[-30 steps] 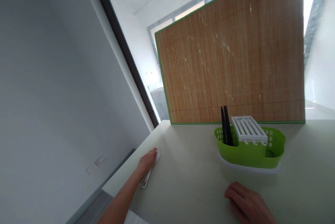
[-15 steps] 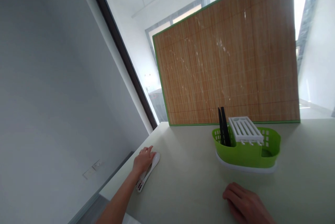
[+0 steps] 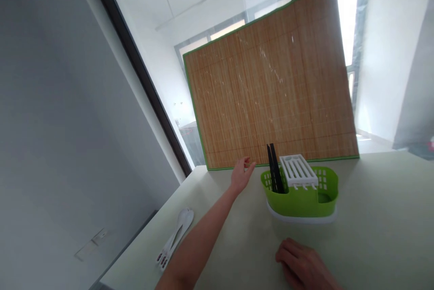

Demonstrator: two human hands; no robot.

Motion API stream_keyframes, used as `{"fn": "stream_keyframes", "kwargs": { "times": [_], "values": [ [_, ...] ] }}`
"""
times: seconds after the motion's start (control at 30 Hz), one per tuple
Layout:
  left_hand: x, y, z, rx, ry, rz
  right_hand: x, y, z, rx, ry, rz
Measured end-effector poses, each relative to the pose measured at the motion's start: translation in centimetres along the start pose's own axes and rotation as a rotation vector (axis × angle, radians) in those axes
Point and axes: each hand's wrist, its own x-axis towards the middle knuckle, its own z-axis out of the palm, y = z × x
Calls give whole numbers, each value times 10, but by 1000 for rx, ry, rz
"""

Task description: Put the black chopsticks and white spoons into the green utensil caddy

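My left hand [image 3: 242,174] is raised over the far part of the table, fingers apart and nothing in it. It is nearest to the black chopsticks [image 3: 275,168], which stand tilted in the left compartment of a green utensil basket [image 3: 298,203]. A white slotted rack [image 3: 299,170] with small hooks sits across the basket's middle, and a white tray [image 3: 301,219] lies under it. Two or so white spoons [image 3: 186,222] with patterned handle ends lie together at the table's left, beside my left forearm. Curled on the table in front of the basket, my right hand [image 3: 303,263] shows nothing held.
A brown bamboo mat [image 3: 271,86] with green edging leans upright against the glass behind the white table [image 3: 233,236]. A grey wall [image 3: 57,136] with a socket plate [image 3: 91,245] runs along the left side.
My left hand has left the spoons and moved right and away from me, toward the basket. The spoons stay on the table. The view has shifted; my right hand keeps its place.
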Motion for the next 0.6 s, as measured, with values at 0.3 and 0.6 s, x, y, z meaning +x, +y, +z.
{"fn": "stream_keyframes", "kwargs": {
  "times": [0.3,0.6],
  "values": [
    [45,38,69,-327,-252,-112,1,7,9,-50,36,1],
    [35,39,69,-274,-249,-60,0,8,13,-51,24,-3]
  ]
}}
